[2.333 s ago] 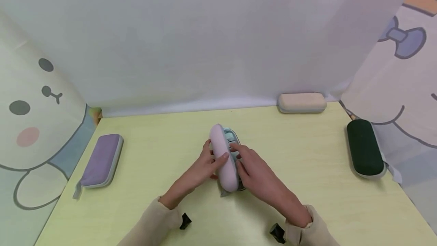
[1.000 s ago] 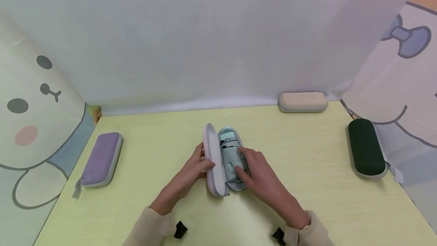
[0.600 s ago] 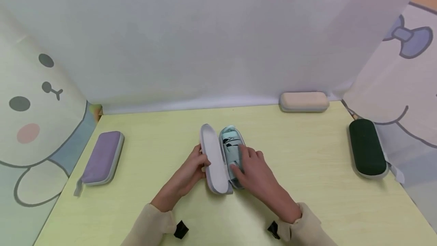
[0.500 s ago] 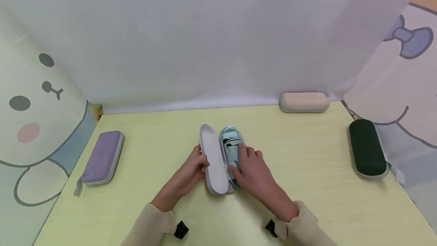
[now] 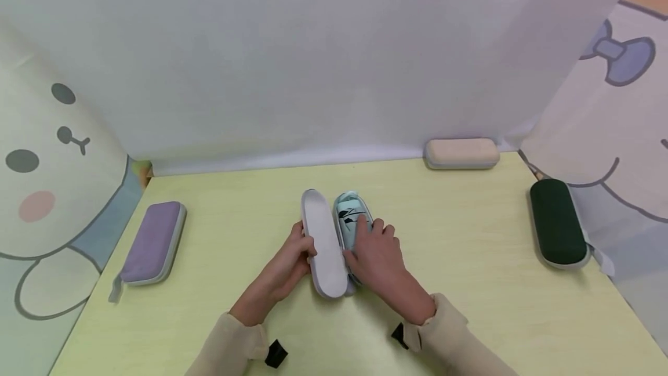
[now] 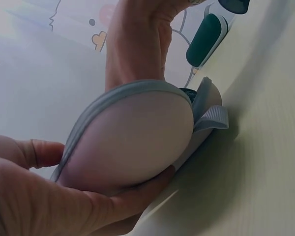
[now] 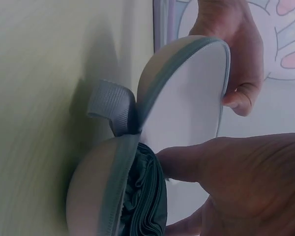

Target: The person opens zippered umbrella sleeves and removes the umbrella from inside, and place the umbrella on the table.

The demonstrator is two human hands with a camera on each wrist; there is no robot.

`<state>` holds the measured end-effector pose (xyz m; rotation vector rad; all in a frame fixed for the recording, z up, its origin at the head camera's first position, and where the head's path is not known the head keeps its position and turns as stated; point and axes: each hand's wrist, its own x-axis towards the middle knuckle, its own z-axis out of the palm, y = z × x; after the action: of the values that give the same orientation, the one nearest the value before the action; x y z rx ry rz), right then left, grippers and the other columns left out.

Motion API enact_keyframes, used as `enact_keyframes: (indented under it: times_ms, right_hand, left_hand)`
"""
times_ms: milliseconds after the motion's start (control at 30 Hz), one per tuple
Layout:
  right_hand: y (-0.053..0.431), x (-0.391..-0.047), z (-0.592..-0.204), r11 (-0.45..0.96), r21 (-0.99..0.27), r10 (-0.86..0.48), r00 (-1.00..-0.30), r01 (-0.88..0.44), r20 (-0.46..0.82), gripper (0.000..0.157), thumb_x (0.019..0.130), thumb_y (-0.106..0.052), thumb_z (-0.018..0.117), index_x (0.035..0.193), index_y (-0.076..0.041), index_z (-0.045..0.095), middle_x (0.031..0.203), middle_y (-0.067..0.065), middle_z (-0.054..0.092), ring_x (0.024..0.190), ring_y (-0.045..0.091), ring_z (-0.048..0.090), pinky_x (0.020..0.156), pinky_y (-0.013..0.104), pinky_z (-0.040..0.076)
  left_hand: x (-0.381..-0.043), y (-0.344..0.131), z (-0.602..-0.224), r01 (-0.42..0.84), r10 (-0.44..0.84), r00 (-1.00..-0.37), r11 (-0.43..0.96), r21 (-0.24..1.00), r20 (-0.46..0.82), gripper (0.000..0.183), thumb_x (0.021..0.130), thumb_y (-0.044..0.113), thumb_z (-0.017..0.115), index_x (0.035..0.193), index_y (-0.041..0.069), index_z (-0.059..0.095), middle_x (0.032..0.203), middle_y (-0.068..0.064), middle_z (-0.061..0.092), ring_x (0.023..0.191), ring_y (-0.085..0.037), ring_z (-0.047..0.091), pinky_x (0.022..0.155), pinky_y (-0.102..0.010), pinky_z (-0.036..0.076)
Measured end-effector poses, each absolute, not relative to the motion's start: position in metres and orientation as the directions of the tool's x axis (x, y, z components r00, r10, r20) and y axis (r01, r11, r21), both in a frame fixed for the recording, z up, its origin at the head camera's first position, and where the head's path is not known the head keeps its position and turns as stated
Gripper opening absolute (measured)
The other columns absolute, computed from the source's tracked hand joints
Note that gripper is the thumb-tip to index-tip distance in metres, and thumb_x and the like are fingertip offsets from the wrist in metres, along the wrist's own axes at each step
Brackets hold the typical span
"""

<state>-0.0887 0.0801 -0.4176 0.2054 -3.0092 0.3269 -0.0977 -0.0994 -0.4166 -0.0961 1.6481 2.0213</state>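
A pale pink hard zip case (image 5: 325, 248) lies unfolded mid-table, its lid raised at the left with the white inside showing. My left hand (image 5: 286, 264) grips that lid by its outer edge, thumb on the rim and fingers behind the shell, as the left wrist view also shows. In the other half lies a folded light blue-green umbrella (image 5: 351, 217) with dark markings. Over it rests my right hand (image 5: 380, 254), index finger extended along the fabric. In the right wrist view the thumb (image 7: 182, 161) touches the folded layers (image 7: 148, 201); the hand hides the umbrella's near part.
A purple case (image 5: 155, 242) lies on the left of the pale yellow table (image 5: 235, 208). At the back right sits a beige case (image 5: 462, 154), and a dark green case (image 5: 558, 222) lies near the right edge. A white curtain (image 5: 313, 74) hangs behind.
The case lid has swung open to the left with the left hand, exposing the umbrella. My right hand has shifted left and turned, coming further over the umbrella.
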Motion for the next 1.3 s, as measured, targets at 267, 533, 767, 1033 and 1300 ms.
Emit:
enact_keyframes:
  times_ms: [267,533,767,1033,1300]
  right_hand:
    - [0.078,-0.096,-0.415,0.961,-0.246,-0.103,-0.99,-0.124,0.096,0.065,0.075,-0.027,0.071,0.127,0.004,0.048,0.095,0.022,0.054,0.075,0.035,0.048,0.054,0.043,0.043]
    - [0.087,-0.106,-0.418,0.906,-0.421,-0.069,-0.997,-0.045,-0.042,0.082,0.067,-0.032,0.07,0.136,-0.001,0.041,0.109,0.02,0.052,0.083,0.032,0.048,0.058,0.036,0.043]
    - [0.094,-0.11,-0.414,0.849,-0.529,-0.059,-0.995,-0.009,-0.078,0.082,0.066,-0.032,0.071,0.138,-0.003,0.044,0.112,0.016,0.055,0.084,0.028,0.053,0.062,0.032,0.045]
    - [0.1,-0.114,-0.404,0.792,-0.61,-0.043,-0.997,0.004,-0.063,0.075,0.069,-0.031,0.069,0.136,-0.009,0.045,0.109,0.011,0.056,0.078,0.022,0.055,0.057,0.027,0.044]
    - [0.112,-0.129,-0.393,0.784,-0.621,-0.03,-1.0,-0.017,-0.011,0.076,0.072,-0.032,0.07,0.139,-0.009,0.044,0.113,0.012,0.056,0.082,0.025,0.057,0.059,0.028,0.047]
  left_hand:
    - [-0.095,-0.096,-0.419,-0.451,0.326,-0.863,-0.149,0.88,-0.387,0.081,0.079,0.007,0.037,0.15,0.012,0.0,0.15,-0.015,0.02,0.136,-0.035,0.031,0.105,-0.046,0.037]
    - [-0.093,-0.094,-0.419,-0.473,0.343,-0.853,-0.194,0.859,-0.392,0.083,0.08,0.007,0.04,0.15,0.014,-0.004,0.152,-0.016,0.017,0.139,-0.037,0.028,0.11,-0.054,0.033]
    - [-0.092,-0.094,-0.417,-0.469,0.337,-0.857,-0.194,0.862,-0.39,0.085,0.082,0.008,0.043,0.152,0.015,-0.006,0.156,-0.015,0.014,0.139,-0.038,0.027,0.111,-0.056,0.032]
    - [-0.092,-0.095,-0.421,-0.472,0.326,-0.86,-0.216,0.855,-0.393,0.087,0.083,0.008,0.046,0.152,0.016,-0.007,0.156,-0.017,0.015,0.141,-0.038,0.029,0.109,-0.053,0.035]
    - [-0.096,-0.097,-0.424,-0.454,0.266,-0.884,-0.29,0.843,-0.384,0.089,0.084,0.005,0.046,0.151,0.016,-0.01,0.154,-0.018,0.015,0.142,-0.036,0.026,0.111,-0.055,0.031]
